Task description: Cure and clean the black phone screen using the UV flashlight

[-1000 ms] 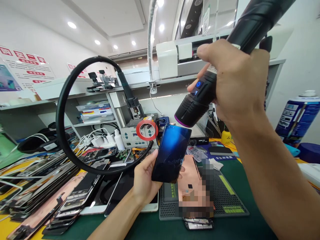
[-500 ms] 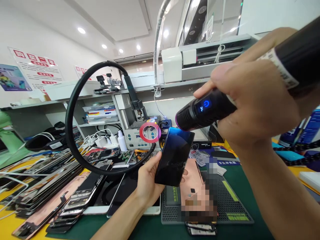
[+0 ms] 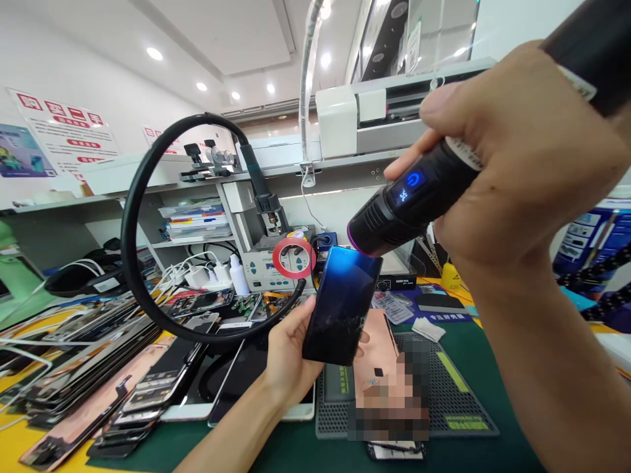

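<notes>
My left hand (image 3: pixel 290 358) grips a dark smartphone (image 3: pixel 342 309) by its lower part, thumb on the left edge and fingertips on the right, screen tilted toward me. My right hand (image 3: pixel 527 151) is wrapped round a black flashlight (image 3: pixel 409 187) with a lit blue power symbol and a small display. The purple-rimmed head of the flashlight points down at the phone's top end, close to the glass. A blue glow lies on the upper screen. Below the phone, a copper-coloured panel (image 3: pixel 377 328) rests on a grey perforated mat (image 3: pixel 444 374), partly blurred out.
Stacked phone screens (image 3: pixel 93 361) lie at the left. A thick black hose (image 3: pixel 131 230) loops up beside a soldering station (image 3: pixel 259 269), near a red tape roll (image 3: pixel 280 263). A white cloth (image 3: pixel 428 330) lies on the green mat, and a blue can (image 3: pixel 586 236) stands at right.
The flashlight has tilted more steeply, with my right hand a little higher. The blue glow on the phone screen has spread downward. My left hand still holds the phone, almost unmoved.
</notes>
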Available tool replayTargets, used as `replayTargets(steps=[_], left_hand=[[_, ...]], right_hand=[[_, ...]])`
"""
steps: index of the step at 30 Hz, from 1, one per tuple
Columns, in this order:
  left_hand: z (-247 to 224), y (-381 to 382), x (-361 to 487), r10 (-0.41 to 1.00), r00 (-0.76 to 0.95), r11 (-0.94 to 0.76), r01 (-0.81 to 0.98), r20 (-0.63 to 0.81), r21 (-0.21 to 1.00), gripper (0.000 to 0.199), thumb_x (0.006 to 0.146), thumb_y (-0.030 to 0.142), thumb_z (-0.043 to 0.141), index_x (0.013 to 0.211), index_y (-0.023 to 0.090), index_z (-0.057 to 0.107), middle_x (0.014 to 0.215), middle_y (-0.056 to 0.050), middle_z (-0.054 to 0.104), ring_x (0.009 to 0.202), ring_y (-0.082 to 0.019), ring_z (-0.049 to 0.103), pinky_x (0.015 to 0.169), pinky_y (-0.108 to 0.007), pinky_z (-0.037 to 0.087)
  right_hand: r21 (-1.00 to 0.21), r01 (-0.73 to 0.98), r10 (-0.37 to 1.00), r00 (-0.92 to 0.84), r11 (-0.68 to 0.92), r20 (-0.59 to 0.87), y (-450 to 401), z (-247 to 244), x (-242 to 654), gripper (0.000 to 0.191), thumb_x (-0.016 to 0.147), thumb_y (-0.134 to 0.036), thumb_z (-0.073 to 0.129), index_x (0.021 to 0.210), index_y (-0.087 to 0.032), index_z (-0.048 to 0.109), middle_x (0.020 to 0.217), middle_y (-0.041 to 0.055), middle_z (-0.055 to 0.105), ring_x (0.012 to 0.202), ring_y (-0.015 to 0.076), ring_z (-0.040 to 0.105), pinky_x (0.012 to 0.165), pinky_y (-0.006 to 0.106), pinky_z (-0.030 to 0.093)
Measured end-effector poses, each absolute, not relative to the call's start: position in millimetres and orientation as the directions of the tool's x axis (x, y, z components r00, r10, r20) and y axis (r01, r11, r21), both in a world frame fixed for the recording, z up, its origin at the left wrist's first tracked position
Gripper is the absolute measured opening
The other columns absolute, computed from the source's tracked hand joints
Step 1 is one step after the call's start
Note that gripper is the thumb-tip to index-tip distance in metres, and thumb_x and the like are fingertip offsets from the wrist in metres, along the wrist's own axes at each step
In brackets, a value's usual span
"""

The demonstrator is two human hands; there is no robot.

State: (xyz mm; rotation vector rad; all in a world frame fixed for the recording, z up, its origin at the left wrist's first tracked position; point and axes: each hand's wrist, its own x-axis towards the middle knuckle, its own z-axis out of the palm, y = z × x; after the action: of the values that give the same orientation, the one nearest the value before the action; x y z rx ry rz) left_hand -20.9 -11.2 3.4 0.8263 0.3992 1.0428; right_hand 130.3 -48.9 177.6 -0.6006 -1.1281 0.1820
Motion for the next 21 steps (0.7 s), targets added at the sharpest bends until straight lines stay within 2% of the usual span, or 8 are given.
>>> replayTargets(steps=[2,4,7,9,12,14,17,21], left_hand=[[4,-11,-21,0.885,0.459,0.250,-0.612,0.080,0.750,0.045,0.098,0.039,0.044,0.107,0.009,0.077,0.094,-0.014,0.077,0.097,-0.033,0.071,0.091,-0.046,0.052],[4,-11,-22,0.885,0.459,0.252,-0.609,0.075,0.752,0.047,0.098,0.041,0.043,0.107,0.009,0.076,0.095,-0.015,0.077,0.098,-0.033,0.071,0.091,-0.047,0.052],[4,-10,-24,0.882,0.464,0.246,-0.602,0.082,0.760,0.049,0.097,0.043,0.043,0.109,0.008,0.076,0.098,-0.016,0.077,0.100,-0.034,0.071,0.092,-0.048,0.052],[4,-10,-25,0.885,0.457,0.235,-0.608,0.093,0.759,0.049,0.097,0.043,0.043,0.109,0.009,0.076,0.099,-0.015,0.077,0.101,-0.034,0.070,0.093,-0.048,0.052],[5,-10,-25,0.888,0.446,0.220,-0.622,0.109,0.752,0.047,0.097,0.042,0.044,0.107,0.009,0.077,0.098,-0.015,0.077,0.101,-0.034,0.070,0.093,-0.048,0.052],[5,-10,-25,0.890,0.441,0.215,-0.627,0.115,0.749,0.046,0.097,0.041,0.045,0.106,0.009,0.077,0.097,-0.015,0.077,0.100,-0.034,0.070,0.093,-0.048,0.052],[5,-10,-24,0.889,0.444,0.216,-0.622,0.111,0.753,0.045,0.097,0.041,0.046,0.106,0.010,0.077,0.094,-0.014,0.077,0.097,-0.034,0.071,0.092,-0.047,0.051],[6,-16,-22,0.887,0.451,0.205,-0.580,0.101,0.789,0.047,0.099,0.039,0.043,0.106,0.009,0.078,0.089,-0.014,0.077,0.090,-0.033,0.073,0.089,-0.046,0.051]], right_hand=[[-0.482,0.296,0.306,0.482,0.825,0.821,-47,179,132,0.062,0.084,-0.004,0.065,0.055,-0.020,0.013,0.057,-0.0031,0.030,0.061,0.0078,0.054,0.047,0.019,0.042],[-0.383,0.423,0.158,0.476,0.821,0.865,-41,177,134,0.063,0.082,-0.004,0.068,0.054,-0.022,0.014,0.053,-0.0028,0.029,0.056,0.0087,0.050,0.043,0.022,0.041],[-0.285,0.416,0.090,0.429,0.863,0.899,-34,172,136,0.060,0.083,-0.006,0.067,0.055,-0.024,0.017,0.054,-0.0029,0.032,0.054,0.0101,0.051,0.046,0.025,0.044],[-0.315,0.404,0.119,0.440,0.859,0.890,-33,171,136,0.060,0.083,-0.007,0.067,0.055,-0.024,0.016,0.054,-0.0031,0.036,0.054,0.0095,0.050,0.048,0.026,0.043],[-0.422,0.431,0.205,0.464,0.797,0.862,-39,174,135,0.063,0.084,-0.008,0.067,0.054,-0.022,0.014,0.053,-0.0029,0.037,0.056,0.0082,0.048,0.046,0.024,0.038],[-0.458,0.433,0.243,0.464,0.777,0.852,-44,177,132,0.063,0.085,-0.008,0.067,0.050,-0.021,0.017,0.053,-0.0026,0.037,0.060,0.0086,0.052,0.046,0.023,0.038],[-0.505,0.473,0.274,0.475,0.722,0.836,-50,181,128,0.053,0.088,-0.011,0.067,0.044,-0.018,0.039,0.056,-0.0019,0.043,0.077,0.0138,0.063,0.052,0.023,0.045],[-0.603,0.542,0.315,0.534,0.586,0.785,-56,180,133,0.034,0.089,-0.021,0.070,0.056,-0.021,0.061,0.061,-0.0017,0.051,0.102,0.0232,0.063,0.068,0.031,0.055]])
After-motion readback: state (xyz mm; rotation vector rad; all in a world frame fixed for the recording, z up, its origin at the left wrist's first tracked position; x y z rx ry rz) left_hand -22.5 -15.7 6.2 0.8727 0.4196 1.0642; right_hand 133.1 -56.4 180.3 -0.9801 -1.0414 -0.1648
